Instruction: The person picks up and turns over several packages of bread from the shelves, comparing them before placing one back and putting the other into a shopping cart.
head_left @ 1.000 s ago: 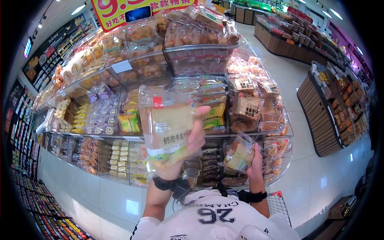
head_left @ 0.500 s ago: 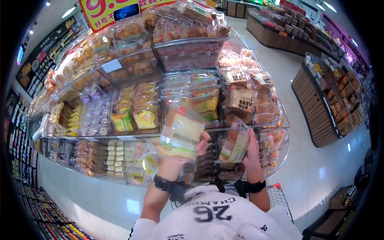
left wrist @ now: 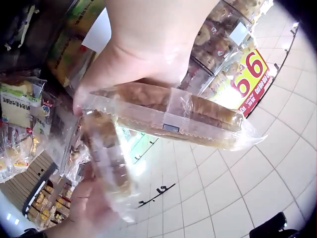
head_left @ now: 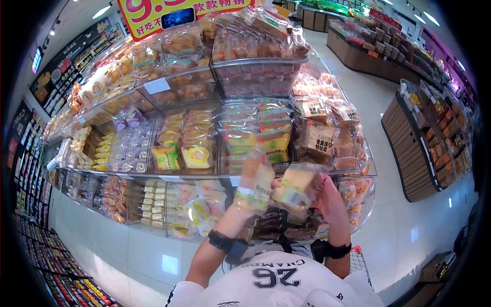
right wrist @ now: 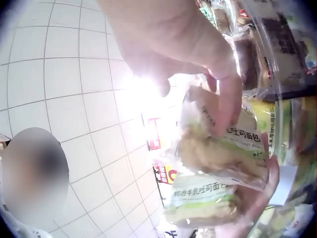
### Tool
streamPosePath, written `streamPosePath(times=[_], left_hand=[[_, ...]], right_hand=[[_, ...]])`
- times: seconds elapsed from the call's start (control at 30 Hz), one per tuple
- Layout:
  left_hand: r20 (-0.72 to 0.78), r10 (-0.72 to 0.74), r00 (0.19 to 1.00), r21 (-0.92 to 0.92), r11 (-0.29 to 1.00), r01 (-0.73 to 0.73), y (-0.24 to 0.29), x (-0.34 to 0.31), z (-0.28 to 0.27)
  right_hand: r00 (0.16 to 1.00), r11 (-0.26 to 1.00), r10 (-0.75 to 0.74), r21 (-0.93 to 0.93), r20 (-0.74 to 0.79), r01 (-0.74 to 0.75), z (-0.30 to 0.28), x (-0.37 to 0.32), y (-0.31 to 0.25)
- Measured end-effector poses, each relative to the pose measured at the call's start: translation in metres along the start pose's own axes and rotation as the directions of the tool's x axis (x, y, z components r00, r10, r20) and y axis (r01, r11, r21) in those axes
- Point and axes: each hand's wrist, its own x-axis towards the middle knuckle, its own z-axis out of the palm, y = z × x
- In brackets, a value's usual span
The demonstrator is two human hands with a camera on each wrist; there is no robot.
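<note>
My left hand (left wrist: 143,59) grips a clear bag of toast bread (head_left: 254,184), a pale block with a green band at the bottom. A second bag of toast bread (head_left: 296,188) is held by my right hand (head_left: 331,200), just to the right of the first. Both bags are upright and close together in front of my chest. In the right wrist view they overlap, with matching labels. The left wrist view shows the brown crust side and sealed seam of the left bag. Most left fingers are hidden behind the bag in the head view.
A tiered bread display (head_left: 158,176) fills the space ahead, its bins packed with wrapped bread. Several similar bags (head_left: 197,207) lie in the lower bin left of my hands. Below right is part of a shopping cart (head_left: 359,261). Another stand (head_left: 409,148) is farther right.
The left hand has lowered its bag of toast bread and brought it right. My right hand has turned its bag and moved it slightly up, so the two bags now sit side by side.
</note>
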Motion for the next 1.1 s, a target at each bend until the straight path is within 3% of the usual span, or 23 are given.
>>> streamPosePath(times=[0.07,0.1,0.13,0.2,0.23,0.33,0.63,0.73,0.83,0.93,1.03,1.1], left_hand=[[0.055,0.005,0.998,-0.023,1.000,-0.004,-0.006,0.000,-0.004],[0.069,-0.010,0.998,-0.025,1.000,0.011,-0.009,0.000,-0.004],[0.076,-0.034,0.996,-0.025,0.999,0.036,-0.014,0.002,-0.004],[0.088,-0.065,0.994,-0.028,0.997,0.067,-0.021,0.006,-0.006],[0.089,-0.077,0.993,-0.030,0.996,0.080,-0.023,0.008,-0.006],[0.091,-0.084,0.992,-0.033,0.996,0.087,-0.023,0.009,-0.008],[0.079,-0.080,0.994,-0.032,0.996,0.082,-0.020,0.005,-0.010],[0.077,-0.081,0.994,-0.035,0.996,0.084,-0.020,0.006,-0.009],[0.076,-0.078,0.994,-0.035,0.996,0.081,-0.019,0.006,-0.009],[0.072,-0.078,0.994,-0.036,0.996,0.080,-0.015,0.004,-0.007],[0.079,-0.091,0.993,-0.029,0.995,0.094,-0.010,0.004,-0.001],[0.092,-0.116,0.989,-0.020,0.993,0.118,-0.008,0.006,0.004]], right_hand=[[0.984,0.976,-0.059,-0.197,0.167,0.092,0.016,0.000,-0.006],[0.987,0.958,-0.095,-0.256,0.128,0.125,0.026,0.002,-0.004],[0.973,0.873,-0.166,-0.435,0.161,0.221,0.028,0.005,0.000],[0.924,0.576,-0.273,-0.724,0.268,0.380,0.029,0.012,0.007],[0.927,0.576,-0.323,-0.737,0.190,0.352,0.037,0.012,0.007],[0.927,0.553,-0.301,-0.751,0.223,0.360,0.034,0.012,0.005],[0.952,0.664,-0.286,-0.694,0.109,0.279,0.032,0.006,0.005],[0.974,0.519,-0.225,-0.846,0.004,0.124,0.040,-0.001,-0.006],[0.887,0.316,-0.459,-0.923,0.055,0.221,0.041,0.000,-0.006],[0.882,0.310,-0.396,-0.867,0.255,0.390,0.024,0.011,-0.007],[0.954,0.776,-0.034,-0.594,0.296,0.212,0.010,0.014,0.000],[0.934,0.784,0.132,-0.611,0.331,0.106,0.014,0.013,-0.005]])
